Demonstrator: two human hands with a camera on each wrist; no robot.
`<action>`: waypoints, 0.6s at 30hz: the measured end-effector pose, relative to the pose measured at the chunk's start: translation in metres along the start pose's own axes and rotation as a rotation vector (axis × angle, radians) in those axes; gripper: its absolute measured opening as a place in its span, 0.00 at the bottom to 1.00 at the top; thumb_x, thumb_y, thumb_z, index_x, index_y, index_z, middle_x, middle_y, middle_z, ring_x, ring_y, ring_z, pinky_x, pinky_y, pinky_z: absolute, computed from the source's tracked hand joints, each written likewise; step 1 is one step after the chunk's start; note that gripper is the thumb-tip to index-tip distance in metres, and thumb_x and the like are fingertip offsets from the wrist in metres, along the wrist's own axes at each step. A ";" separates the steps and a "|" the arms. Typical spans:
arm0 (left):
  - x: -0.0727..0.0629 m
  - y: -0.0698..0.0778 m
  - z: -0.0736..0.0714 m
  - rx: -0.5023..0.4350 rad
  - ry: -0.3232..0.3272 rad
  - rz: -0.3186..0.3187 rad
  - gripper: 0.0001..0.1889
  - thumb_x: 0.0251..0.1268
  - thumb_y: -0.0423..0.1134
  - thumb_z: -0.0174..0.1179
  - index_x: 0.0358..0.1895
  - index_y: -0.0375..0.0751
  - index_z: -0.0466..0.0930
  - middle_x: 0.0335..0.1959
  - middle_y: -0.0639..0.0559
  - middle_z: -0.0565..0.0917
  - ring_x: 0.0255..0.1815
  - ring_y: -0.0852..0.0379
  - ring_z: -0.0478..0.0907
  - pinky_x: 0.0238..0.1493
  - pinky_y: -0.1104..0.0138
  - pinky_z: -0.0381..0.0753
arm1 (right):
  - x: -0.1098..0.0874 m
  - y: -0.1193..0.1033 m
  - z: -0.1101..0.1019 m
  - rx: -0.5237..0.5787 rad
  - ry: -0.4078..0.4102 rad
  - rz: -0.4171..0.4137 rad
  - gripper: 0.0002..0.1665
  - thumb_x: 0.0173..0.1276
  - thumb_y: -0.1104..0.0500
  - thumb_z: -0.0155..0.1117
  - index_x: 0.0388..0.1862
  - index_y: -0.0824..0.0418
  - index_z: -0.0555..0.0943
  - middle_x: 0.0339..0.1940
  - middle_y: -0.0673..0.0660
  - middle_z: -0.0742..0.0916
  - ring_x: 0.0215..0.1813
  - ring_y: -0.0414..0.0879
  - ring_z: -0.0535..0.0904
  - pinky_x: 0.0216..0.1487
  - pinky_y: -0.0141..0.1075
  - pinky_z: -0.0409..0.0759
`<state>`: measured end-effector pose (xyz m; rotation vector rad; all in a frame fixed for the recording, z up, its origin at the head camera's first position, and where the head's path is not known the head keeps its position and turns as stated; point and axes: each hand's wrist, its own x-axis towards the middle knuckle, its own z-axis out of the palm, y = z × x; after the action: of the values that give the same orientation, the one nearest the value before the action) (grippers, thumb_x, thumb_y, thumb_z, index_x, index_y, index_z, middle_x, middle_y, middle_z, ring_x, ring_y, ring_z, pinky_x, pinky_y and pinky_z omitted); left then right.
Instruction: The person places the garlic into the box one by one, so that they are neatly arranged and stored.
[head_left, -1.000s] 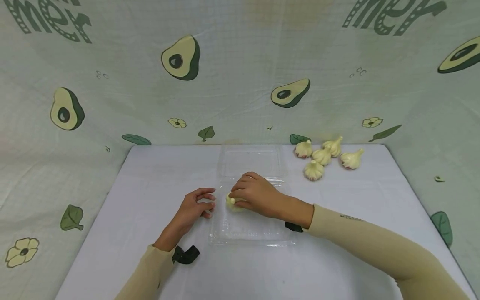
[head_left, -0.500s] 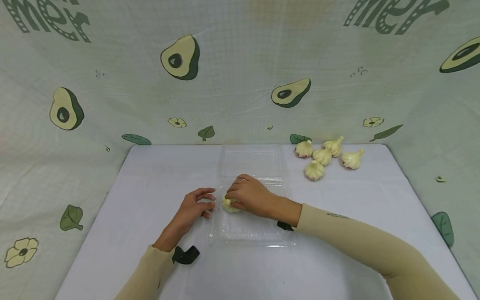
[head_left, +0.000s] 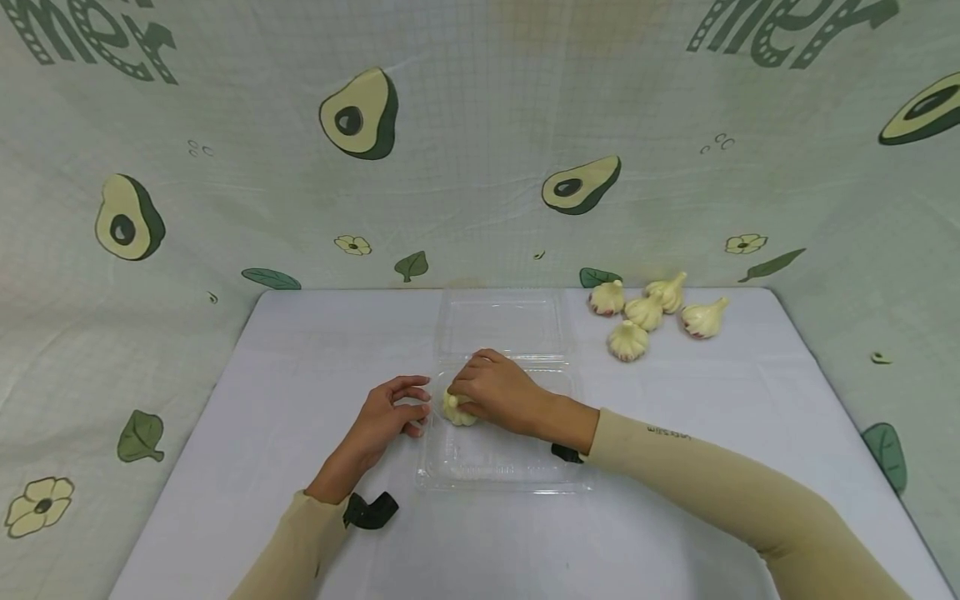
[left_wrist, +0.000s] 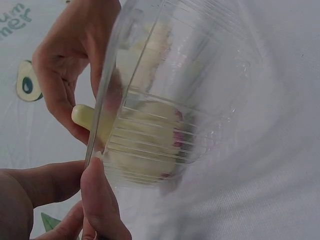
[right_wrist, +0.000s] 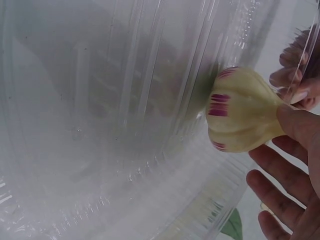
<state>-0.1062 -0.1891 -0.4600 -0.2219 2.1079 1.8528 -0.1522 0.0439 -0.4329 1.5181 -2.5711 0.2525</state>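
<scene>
A whitish garlic bulb (right_wrist: 244, 110) with purple streaks sits in the left part of a clear plastic clamshell container (head_left: 498, 467). My right hand (head_left: 501, 392) reaches over the tray and pinches the bulb's neck between thumb and fingers. In the right wrist view the bulb's base faces the tray floor, close to the ribbed wall. My left hand (head_left: 393, 414) is at the container's left rim. Seen from the left wrist, its thumb (left_wrist: 100, 200) and a finger meet at that rim and pinch it. The garlic shows through the ribbed clear wall.
The container's lid (head_left: 501, 323) lies opened out behind the tray. Several more garlic bulbs (head_left: 643, 313) are grouped at the back right of the white table (head_left: 300, 350). A patterned cloth (head_left: 465, 125) with avocados hangs behind it.
My right hand has moved the garlic bulb a little left and toward me inside the tray. The left hand has stayed at the container's left rim.
</scene>
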 end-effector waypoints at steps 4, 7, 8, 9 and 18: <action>0.000 0.000 0.000 0.003 0.001 -0.001 0.25 0.71 0.24 0.63 0.70 0.28 0.74 0.48 0.44 0.82 0.35 0.57 0.82 0.29 0.69 0.85 | -0.001 0.000 -0.001 -0.011 -0.006 0.009 0.13 0.70 0.52 0.76 0.51 0.52 0.90 0.50 0.46 0.92 0.58 0.44 0.85 0.72 0.43 0.74; 0.000 0.000 0.001 0.007 0.000 0.000 0.25 0.71 0.25 0.63 0.70 0.29 0.74 0.48 0.44 0.83 0.35 0.57 0.82 0.29 0.69 0.85 | -0.003 -0.001 -0.003 -0.014 -0.010 0.015 0.14 0.70 0.52 0.76 0.52 0.52 0.90 0.50 0.46 0.92 0.58 0.45 0.85 0.72 0.44 0.74; 0.000 0.000 0.001 0.007 0.000 -0.001 0.25 0.71 0.25 0.63 0.70 0.29 0.74 0.48 0.44 0.83 0.35 0.57 0.82 0.29 0.69 0.85 | -0.003 -0.001 -0.004 -0.017 -0.011 0.016 0.14 0.70 0.52 0.76 0.52 0.53 0.90 0.50 0.46 0.92 0.59 0.45 0.85 0.72 0.44 0.74; 0.000 0.000 0.001 0.008 0.000 -0.001 0.25 0.71 0.25 0.63 0.70 0.29 0.74 0.48 0.44 0.83 0.35 0.57 0.82 0.29 0.69 0.85 | -0.004 -0.002 -0.005 -0.019 -0.013 0.017 0.14 0.70 0.52 0.77 0.53 0.53 0.90 0.51 0.47 0.92 0.59 0.45 0.85 0.72 0.44 0.74; 0.000 0.000 0.001 0.011 0.000 0.004 0.25 0.72 0.25 0.63 0.70 0.28 0.74 0.49 0.42 0.83 0.35 0.57 0.82 0.29 0.69 0.86 | -0.010 -0.002 -0.018 -0.077 -0.046 0.032 0.20 0.70 0.50 0.77 0.58 0.53 0.88 0.55 0.48 0.90 0.62 0.46 0.83 0.74 0.43 0.72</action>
<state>-0.1058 -0.1884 -0.4602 -0.2143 2.1196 1.8430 -0.1447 0.0549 -0.4168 1.4742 -2.6100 0.1221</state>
